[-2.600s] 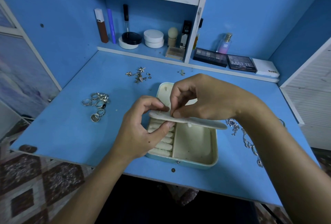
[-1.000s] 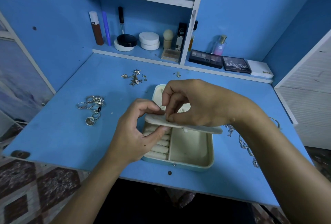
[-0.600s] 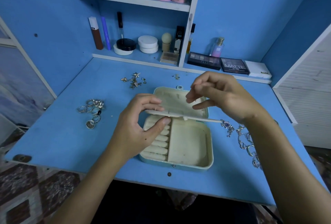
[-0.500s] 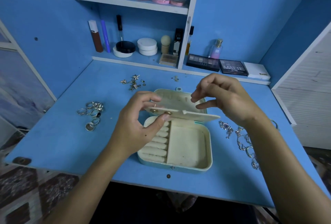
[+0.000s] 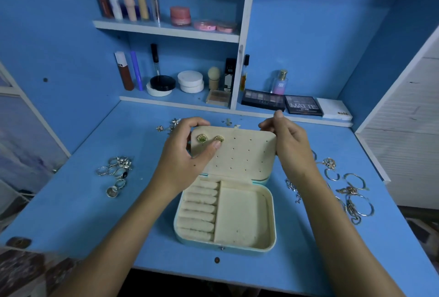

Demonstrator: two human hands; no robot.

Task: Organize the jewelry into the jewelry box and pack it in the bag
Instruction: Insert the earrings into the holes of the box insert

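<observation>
Your left hand [image 5: 184,151] and right hand [image 5: 288,141] each grip a side of the raised panel [image 5: 240,154]; 2 earrings [image 5: 210,138] pinned; box [image 5: 237,220] open.

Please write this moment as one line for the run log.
box: open | panel: raised, two earrings pinned | left hand: grips panel | right hand: grips panel | rings: on desk

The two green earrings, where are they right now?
In the head view, the earrings sit pinned at the upper left corner of the earring panel, beside the left hand's thumb, above the open box.
</observation>
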